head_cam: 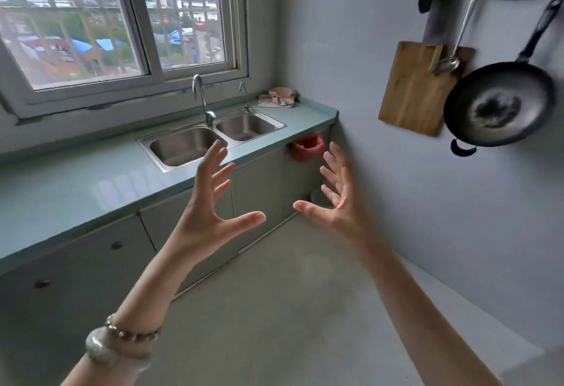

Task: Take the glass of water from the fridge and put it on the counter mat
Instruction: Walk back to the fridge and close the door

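Hands first: our left hand (210,202) and right hand (338,199) are spread and empty at frame centre; with no fridge visible, we should turn and locate it.

Counter (76,190) cut off at nine o'clock, wok (497,104) blurred at three o'clock, both forearms cropped at six o'clock

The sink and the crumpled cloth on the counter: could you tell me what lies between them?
Only bare counter lies between sink and cloth, in the head view.
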A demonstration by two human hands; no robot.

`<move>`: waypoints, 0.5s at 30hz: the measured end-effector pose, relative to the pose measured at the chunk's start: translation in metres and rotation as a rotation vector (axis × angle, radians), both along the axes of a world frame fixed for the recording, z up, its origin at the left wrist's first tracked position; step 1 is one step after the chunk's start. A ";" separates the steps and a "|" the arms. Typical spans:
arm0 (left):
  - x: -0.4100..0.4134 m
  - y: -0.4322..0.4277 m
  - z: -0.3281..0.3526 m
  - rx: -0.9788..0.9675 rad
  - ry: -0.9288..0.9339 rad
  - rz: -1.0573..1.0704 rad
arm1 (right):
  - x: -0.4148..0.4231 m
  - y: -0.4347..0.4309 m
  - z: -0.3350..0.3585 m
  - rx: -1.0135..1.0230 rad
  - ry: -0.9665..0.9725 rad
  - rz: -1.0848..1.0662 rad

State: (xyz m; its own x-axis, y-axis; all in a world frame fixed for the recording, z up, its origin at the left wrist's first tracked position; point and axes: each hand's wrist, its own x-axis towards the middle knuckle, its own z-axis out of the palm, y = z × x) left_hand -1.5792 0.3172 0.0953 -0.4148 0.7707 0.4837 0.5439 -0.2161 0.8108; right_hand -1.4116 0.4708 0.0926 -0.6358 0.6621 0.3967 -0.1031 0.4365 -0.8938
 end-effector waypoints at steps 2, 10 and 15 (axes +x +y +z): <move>-0.015 0.028 0.004 0.005 0.006 -0.081 | -0.004 0.012 0.001 -0.004 0.000 -0.079; -0.031 0.140 0.007 0.007 -0.001 -0.502 | 0.027 0.040 0.002 -0.062 0.001 -0.472; 0.010 0.206 0.001 -0.005 -0.058 -0.755 | 0.076 0.047 -0.001 -0.086 0.005 -0.742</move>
State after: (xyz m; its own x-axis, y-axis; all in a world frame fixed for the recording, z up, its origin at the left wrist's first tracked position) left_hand -1.5687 0.5233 0.0960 0.2018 0.8575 0.4733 0.2058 -0.5096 0.8355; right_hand -1.3356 0.5178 0.0916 -0.0087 0.9453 0.3260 0.1875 0.3218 -0.9281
